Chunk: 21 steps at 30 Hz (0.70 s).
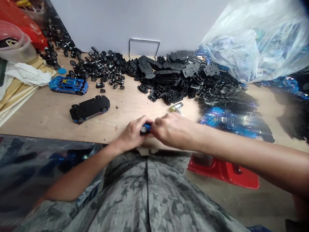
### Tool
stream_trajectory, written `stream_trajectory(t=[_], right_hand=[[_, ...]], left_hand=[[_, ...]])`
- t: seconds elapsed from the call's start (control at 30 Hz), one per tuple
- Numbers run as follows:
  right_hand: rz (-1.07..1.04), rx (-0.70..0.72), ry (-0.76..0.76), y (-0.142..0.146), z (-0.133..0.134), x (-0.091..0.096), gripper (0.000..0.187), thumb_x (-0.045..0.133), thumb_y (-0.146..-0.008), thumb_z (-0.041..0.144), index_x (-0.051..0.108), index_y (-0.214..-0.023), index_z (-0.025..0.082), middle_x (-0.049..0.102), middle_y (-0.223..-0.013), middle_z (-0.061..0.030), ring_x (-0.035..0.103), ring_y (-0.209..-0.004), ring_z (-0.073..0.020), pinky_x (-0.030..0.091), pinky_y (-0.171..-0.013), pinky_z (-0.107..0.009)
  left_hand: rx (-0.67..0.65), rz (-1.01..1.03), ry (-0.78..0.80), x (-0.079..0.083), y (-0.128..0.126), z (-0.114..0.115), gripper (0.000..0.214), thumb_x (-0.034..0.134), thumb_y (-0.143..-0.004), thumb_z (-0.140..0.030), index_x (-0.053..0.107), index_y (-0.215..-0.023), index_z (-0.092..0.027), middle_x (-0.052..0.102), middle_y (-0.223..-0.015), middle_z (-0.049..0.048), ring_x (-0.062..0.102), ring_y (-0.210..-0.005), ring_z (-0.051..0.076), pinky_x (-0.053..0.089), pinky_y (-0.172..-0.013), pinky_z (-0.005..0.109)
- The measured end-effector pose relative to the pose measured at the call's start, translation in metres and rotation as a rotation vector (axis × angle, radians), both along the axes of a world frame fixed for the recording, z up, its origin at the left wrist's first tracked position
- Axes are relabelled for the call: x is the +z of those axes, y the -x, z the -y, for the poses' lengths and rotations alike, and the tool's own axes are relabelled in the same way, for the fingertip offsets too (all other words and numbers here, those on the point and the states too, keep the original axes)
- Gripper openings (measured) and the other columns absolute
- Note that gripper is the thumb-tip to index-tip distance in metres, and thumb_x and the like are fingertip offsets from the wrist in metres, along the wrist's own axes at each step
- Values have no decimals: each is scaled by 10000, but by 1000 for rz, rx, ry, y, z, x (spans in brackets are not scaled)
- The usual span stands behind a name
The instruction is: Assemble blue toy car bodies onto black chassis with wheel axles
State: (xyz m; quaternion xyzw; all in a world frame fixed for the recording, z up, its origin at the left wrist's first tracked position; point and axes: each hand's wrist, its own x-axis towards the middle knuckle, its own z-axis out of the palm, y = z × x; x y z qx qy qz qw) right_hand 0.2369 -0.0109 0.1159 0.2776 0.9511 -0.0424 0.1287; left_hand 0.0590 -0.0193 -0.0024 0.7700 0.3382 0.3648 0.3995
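Observation:
Close to the table's front edge, both hands are closed around a blue toy car (pixel 145 129). One silver-rimmed wheel and a bit of the blue body show between them; the rest is covered by fingers. My left hand (pixel 134 131) grips it from the left. My right hand (pixel 166 127) wraps over its right side. Just beyond the right hand lies a small tool (pixel 176 107) with a yellowish end and a silver part. To the left, a black-bottomed toy car (pixel 90 108) rests upside down, and a blue toy car (pixel 69 85) lies behind it.
Black wheel-and-axle sets (pixel 103 66) are heaped at the back left. Black chassis plates (pixel 169 72) pile up at the back centre. Blue car bodies (pixel 224 120) lie at right under a clear plastic bag (pixel 256 42). A red stool (pixel 224 172) stands below the table.

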Motion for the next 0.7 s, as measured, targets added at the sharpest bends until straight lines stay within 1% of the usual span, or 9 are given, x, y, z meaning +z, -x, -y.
stream_trajectory(t=[0.1,0.23,0.33,0.4,0.47,0.53,0.6,0.63,0.7], right_hand=[[11,30,-14,7,-1,3,234,607,-925,57,712,-733,139,657,-593,-56,557,-463,-148,388,-523,-303],[58,7,-16,11,1,2,239,574,-946,69,725,-769,126,672,-622,-70,554,-475,-141,362,-508,-291],[68,8,-70,8,5,-4,241,537,-950,52,718,-798,99,690,-673,-99,572,-509,-151,354,-500,-289],[10,4,-112,-1,8,-12,232,526,-969,70,715,-836,84,701,-718,-112,597,-552,-163,384,-519,-291],[-147,-41,-128,-14,12,-21,247,521,-1011,135,713,-863,85,702,-751,-111,610,-600,-164,434,-562,-291],[-394,-130,-94,-31,15,-32,253,542,-1034,219,717,-905,90,699,-773,-101,624,-654,-165,486,-616,-294],[-643,-240,-11,-47,21,-43,225,619,-1011,289,720,-1029,89,724,-862,-113,669,-761,-184,544,-696,-308],[-737,-292,35,-53,25,-49,246,663,-988,302,710,-1109,93,741,-934,-124,694,-834,-196,568,-749,-321],[-859,-383,101,-61,33,-60,321,714,-954,287,679,-1222,113,754,-1068,-141,719,-958,-214,590,-845,-348]], left_hand=[[4,5,-24,-1,0,0,226,674,-857,-155,588,-1062,-199,741,-986,26,704,-852,165,540,-757,247],[10,-2,-23,1,-1,0,197,664,-856,-165,577,-1029,-199,736,-964,23,700,-843,162,528,-744,242],[11,9,-7,4,0,0,212,657,-827,-131,595,-1020,-193,745,-967,21,706,-837,160,528,-734,236],[12,20,1,5,0,0,205,656,-830,-129,612,-1021,-189,751,-983,24,713,-855,163,538,-753,238],[6,19,6,5,0,-1,191,680,-855,-163,625,-1037,-187,756,-1002,30,721,-887,169,549,-786,242],[3,6,8,3,0,0,210,728,-869,-221,635,-1054,-186,759,-1010,37,730,-906,176,555,-807,247],[19,-4,1,1,0,0,248,774,-858,-265,641,-1052,-184,764,-1001,42,737,-898,180,561,-803,251],[27,-6,-4,1,0,0,259,787,-852,-276,642,-1045,-183,767,-997,44,740,-890,181,564,-799,253],[34,-21,-20,4,0,0,272,802,-842,-291,640,-1031,-182,771,-985,45,744,-873,181,570,-790,257]])
